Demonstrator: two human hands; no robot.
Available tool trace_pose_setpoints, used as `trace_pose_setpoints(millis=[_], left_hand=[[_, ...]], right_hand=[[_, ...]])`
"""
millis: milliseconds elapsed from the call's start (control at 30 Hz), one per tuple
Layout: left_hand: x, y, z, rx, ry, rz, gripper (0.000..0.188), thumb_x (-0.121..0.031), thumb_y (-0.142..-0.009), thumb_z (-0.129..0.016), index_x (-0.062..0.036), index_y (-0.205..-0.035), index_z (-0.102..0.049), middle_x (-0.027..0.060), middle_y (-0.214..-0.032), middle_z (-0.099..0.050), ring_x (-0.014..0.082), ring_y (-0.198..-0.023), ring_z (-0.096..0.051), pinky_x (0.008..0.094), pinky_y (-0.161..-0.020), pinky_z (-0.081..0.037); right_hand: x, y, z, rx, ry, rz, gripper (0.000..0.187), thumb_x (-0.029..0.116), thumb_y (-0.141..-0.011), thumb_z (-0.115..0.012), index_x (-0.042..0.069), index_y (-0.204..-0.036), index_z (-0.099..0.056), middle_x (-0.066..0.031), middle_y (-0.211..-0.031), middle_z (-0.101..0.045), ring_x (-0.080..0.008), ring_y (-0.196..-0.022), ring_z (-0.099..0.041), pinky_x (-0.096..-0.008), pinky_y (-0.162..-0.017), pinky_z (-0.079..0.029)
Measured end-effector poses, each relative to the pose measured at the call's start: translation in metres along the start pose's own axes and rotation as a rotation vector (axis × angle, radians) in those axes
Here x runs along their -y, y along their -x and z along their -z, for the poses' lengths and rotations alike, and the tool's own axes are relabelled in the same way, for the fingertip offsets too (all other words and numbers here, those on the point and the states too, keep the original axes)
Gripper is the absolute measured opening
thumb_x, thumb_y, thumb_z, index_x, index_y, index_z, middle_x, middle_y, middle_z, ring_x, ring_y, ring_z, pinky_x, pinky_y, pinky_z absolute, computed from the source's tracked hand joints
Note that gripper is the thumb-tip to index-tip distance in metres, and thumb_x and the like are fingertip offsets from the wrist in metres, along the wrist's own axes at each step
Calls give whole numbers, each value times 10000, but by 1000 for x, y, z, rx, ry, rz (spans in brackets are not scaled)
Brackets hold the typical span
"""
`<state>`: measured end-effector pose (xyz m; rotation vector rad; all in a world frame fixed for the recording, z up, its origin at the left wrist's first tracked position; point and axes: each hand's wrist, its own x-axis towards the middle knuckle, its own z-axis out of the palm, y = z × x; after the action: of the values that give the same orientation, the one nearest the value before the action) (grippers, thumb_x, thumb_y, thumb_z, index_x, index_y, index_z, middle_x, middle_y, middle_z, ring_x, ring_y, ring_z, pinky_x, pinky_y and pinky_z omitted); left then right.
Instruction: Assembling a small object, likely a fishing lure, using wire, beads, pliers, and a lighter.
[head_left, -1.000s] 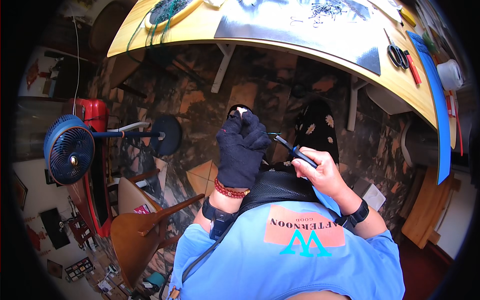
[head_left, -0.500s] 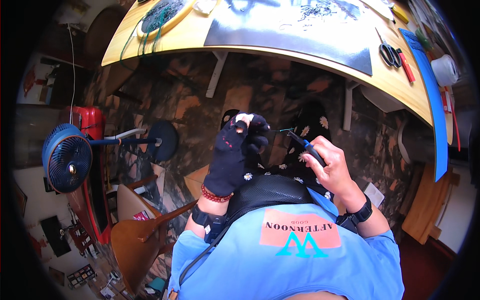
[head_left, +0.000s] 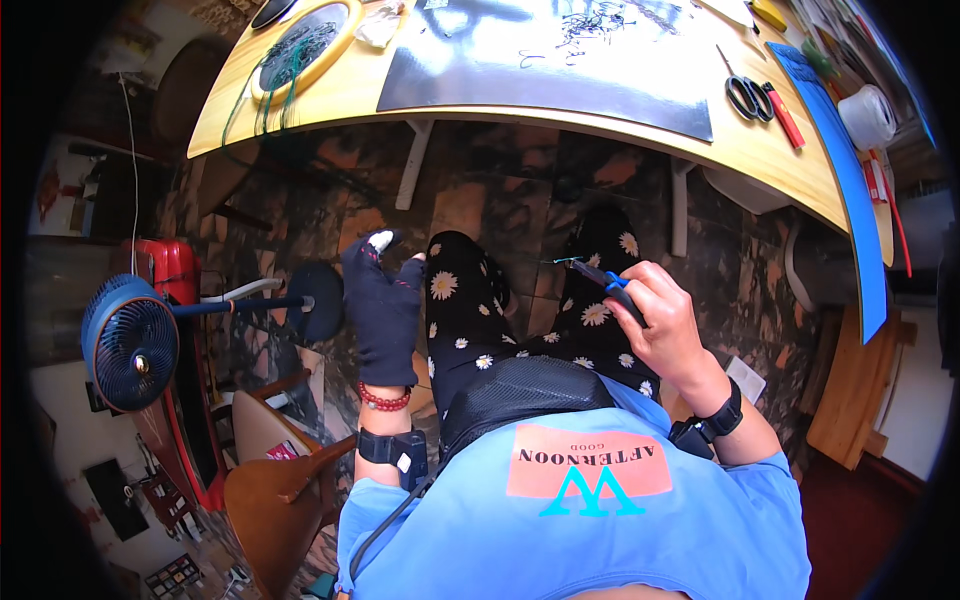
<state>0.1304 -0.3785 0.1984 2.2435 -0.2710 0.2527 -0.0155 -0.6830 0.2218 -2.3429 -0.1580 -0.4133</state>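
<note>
On our side of the table [head_left: 345, 105], our right hand [head_left: 655, 320] grips pliers [head_left: 604, 278] with green thread [head_left: 567, 261] at their tips; our gloved left hand [head_left: 385, 300], half-curled, looks empty. The thread seems light and fairly stiff, best pinched beside the pliers. We can't make out what else the tips clamp.

The pliers [head_left: 598, 276], slim and dark at the nose with blue and black handles, are held in the right grip [head_left: 652, 312] in midair, slanting so that the nose points away from the person and to the left. At the nose tip is a short, thin green strand [head_left: 566, 261], sticking out leftward and lying nearly level, its far end free; whether it is thread or wire is too small to tell.
</note>
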Motion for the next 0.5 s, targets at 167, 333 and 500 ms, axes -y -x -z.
trace_pose_setpoints(millis=[167,333,500], left_hand=[[-64,8,-13,166,384,-79,436,-64,-835,-790,-58,-1249,-656,78,-1158,-686,121,-874,-621,282,-797,-505],[-98,22,-31,469,604,52,502,-64,-842,-794,-51,-1315,-627,61,-1162,-696,67,-732,-575,250,-700,-511],[-93,27,-39,485,598,128,339,-55,-847,-787,-37,-1175,-705,67,-1066,-701,102,-778,-629,252,-725,-511]], right_hand=[[3,-2,-2,2,30,30,177,52,-816,-785,-16,-841,-624,-146,-896,-608,-342,-803,-628,-417,-676,-521],[9,-3,-3,0,24,52,185,49,-810,-789,-17,-828,-617,-139,-886,-609,-330,-802,-629,-410,-666,-523],[8,-1,-2,11,21,40,183,52,-810,-789,-17,-828,-620,-135,-883,-610,-324,-798,-626,-408,-663,-524]])
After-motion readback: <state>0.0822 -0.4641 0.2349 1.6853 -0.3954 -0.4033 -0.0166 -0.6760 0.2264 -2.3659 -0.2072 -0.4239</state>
